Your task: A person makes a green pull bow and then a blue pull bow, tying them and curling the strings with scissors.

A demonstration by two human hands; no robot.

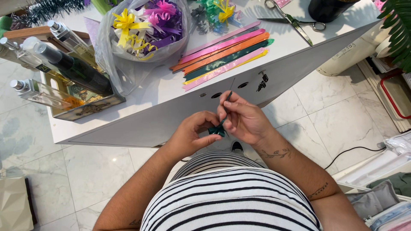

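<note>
While both hands meet below the tabletop (171,92) edge, left hand (192,130) pinches the green ribbon bow (217,129); right hand (244,119), at three o'clock, grips its strand, running toward twelve.

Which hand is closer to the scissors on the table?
Right. The right hand is below the scissors on their side of the table, pinching the green ribbon. The left hand is farther over, away from them.
</note>
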